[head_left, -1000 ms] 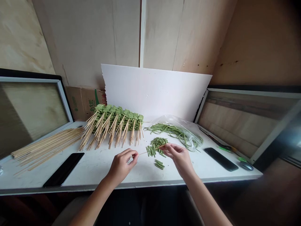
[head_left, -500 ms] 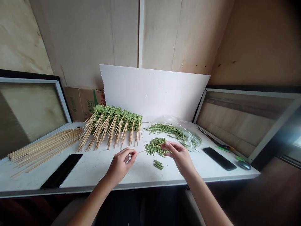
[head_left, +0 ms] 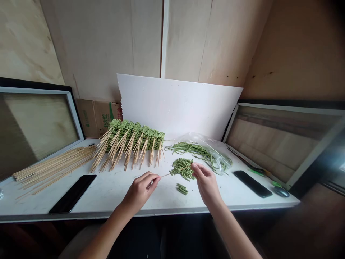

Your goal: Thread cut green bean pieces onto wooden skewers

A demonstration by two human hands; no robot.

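My left hand (head_left: 142, 189) is closed on one end of a bamboo skewer (head_left: 165, 175), which points to the right over the table. Threaded along it are short cut pieces of green bean (head_left: 174, 171), hard to tell apart from the pile behind. At the skewer's far end, my right hand (head_left: 205, 180) pinches a cut green bean piece, mostly covered by its fingertips. Beneath and behind lies a pile of cut bean pieces (head_left: 183, 163). Nearer to me rests a small group of cut pieces (head_left: 182, 189).
Stacked bean skewers (head_left: 134, 131) stand at the back left, sticks toward me. Loose bamboo skewers (head_left: 56, 163) and a black phone (head_left: 72, 194) lie left. Long beans in a clear plastic bag (head_left: 201, 151), another dark phone (head_left: 252, 183) and a mouse (head_left: 281, 191) are right.
The skewer with its bean pieces has turned, so the pieces now look flatter against the pile. Both hands remain at its two ends, and the view has shifted slightly.
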